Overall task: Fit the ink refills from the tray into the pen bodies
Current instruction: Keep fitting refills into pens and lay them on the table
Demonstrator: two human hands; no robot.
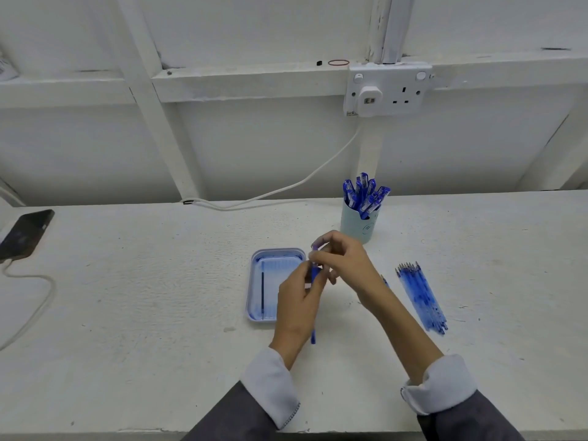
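Observation:
My left hand grips a blue pen body held nearly upright above the table, its lower end sticking out below the palm. My right hand pinches the pen's top end, fingers curled round it. Just left of the hands lies a light-blue tray with one dark ink refill lying lengthwise in it. A row of several clear blue pen bodies lies on the table to the right. Whether a refill is inside the held pen is hidden by my fingers.
A pale cup full of blue pens stands behind my hands. A black phone with a white cable lies at the far left. A wall socket with a plugged charger sits above the white table.

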